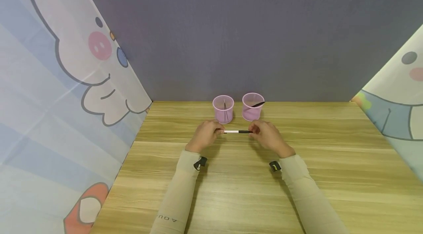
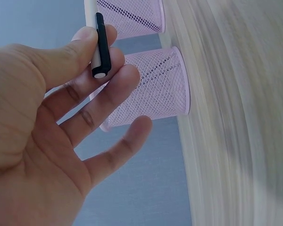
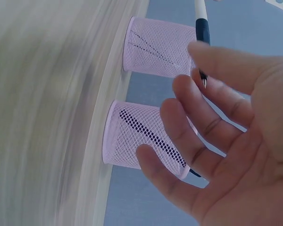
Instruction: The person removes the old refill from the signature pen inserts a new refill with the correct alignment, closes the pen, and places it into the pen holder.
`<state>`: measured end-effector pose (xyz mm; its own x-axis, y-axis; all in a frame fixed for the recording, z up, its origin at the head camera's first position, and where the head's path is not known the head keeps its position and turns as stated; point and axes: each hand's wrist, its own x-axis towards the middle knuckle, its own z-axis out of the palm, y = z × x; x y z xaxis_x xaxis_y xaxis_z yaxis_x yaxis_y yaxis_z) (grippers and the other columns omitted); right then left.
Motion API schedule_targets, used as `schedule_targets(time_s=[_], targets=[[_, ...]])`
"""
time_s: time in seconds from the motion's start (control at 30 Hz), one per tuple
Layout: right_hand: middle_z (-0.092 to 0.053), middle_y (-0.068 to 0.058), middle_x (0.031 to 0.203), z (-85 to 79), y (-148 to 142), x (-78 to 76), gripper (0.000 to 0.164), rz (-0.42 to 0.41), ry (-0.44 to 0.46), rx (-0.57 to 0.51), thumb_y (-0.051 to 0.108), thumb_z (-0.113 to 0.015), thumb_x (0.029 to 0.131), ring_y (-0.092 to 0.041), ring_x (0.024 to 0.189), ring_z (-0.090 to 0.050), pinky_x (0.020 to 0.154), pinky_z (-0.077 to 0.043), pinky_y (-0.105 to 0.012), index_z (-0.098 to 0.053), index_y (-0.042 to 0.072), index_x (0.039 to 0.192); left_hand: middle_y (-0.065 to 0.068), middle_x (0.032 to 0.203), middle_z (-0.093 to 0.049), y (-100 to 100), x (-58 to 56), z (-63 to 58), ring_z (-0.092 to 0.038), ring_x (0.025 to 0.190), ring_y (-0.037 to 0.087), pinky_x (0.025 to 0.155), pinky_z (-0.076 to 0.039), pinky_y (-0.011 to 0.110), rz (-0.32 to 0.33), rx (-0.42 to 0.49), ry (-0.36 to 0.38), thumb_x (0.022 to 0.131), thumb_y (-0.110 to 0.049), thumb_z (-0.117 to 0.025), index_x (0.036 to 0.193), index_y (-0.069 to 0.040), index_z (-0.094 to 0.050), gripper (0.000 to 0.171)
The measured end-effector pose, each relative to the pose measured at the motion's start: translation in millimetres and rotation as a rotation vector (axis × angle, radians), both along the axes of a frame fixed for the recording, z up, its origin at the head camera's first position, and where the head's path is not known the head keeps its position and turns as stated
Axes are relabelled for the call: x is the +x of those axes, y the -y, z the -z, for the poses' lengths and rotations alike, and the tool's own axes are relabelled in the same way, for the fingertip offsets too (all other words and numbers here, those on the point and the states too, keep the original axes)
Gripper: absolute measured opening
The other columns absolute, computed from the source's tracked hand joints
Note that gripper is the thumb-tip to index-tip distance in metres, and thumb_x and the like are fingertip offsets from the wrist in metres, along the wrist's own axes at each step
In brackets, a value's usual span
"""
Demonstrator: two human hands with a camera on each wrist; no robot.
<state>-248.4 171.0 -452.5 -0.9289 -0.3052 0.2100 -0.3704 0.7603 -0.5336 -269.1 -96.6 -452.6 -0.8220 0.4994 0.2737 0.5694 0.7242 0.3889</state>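
Pen [image 1: 231, 131] is in both hands, held off the worktop [image 1: 231, 197], roughly parallel to its far edge, about midway between the side edges. Left hand [image 1: 205, 135] pinches the clip end, thumb against fingers; right hand [image 1: 268, 136] pinches the black grip near the bare writing point. Other fingers of both hands loosely spread.

Two pink mesh cups stand near the far edge, just beyond the pen: left cup [image 1: 219, 116] with thin dark items inside, can't tell what; right cup [image 1: 250, 115] with a dark stick [image 1: 258, 104] leaning over its rim.

My read: step in hand is a two-handed hold, maybe a regrip. Next move likely calls for one hand to let go and the other to carry the pen. Watch clearance to the cups.
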Motion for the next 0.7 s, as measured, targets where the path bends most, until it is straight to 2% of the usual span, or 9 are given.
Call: schedule_targets(time_s=[0.17,0.3,0.7], targets=[[-0.072,0.001,0.088,1.6,-4.9,-1.0,0.008,-0.021,0.016,-0.006,0.020,-0.072,0.096,-0.014,0.080,-0.063,0.074,-0.052,-0.036,-0.074,0.013,0.100,0.003,0.098,-0.076,1.1,-0.2,0.2,-0.072,0.091,0.019,0.085,-0.059,0.037,-0.006,0.006,0.005,0.092,-0.017,-0.074,0.097,-0.010,-0.080,0.010],[-0.073,-0.001,0.090,0.0,-8.4,-0.9,0.015,-0.043,0.024,-0.011,0.019,-0.063,0.102,-0.014,0.079,-0.062,0.073,-0.052,-0.036,-0.075,0.011,0.102,0.003,0.098,-0.076,1.7,0.2,-0.1,-0.072,0.090,0.019,0.084,-0.059,0.037,-0.005,0.013,0.010,0.092,-0.017,-0.074,0.097,-0.010,-0.080,0.010],[-0.072,-0.001,0.087,-1.9,-9.5,-1.7,0.017,-0.078,0.032,0.005,0.018,-0.062,0.103,-0.013,0.076,-0.059,0.070,-0.049,-0.034,-0.075,0.008,0.101,0.001,0.097,-0.076,1.2,0.0,-0.6,-0.071,0.089,0.017,0.082,-0.059,0.036,-0.010,0.013,0.010,0.093,-0.017,-0.074,0.096,-0.011,-0.080,0.010]])
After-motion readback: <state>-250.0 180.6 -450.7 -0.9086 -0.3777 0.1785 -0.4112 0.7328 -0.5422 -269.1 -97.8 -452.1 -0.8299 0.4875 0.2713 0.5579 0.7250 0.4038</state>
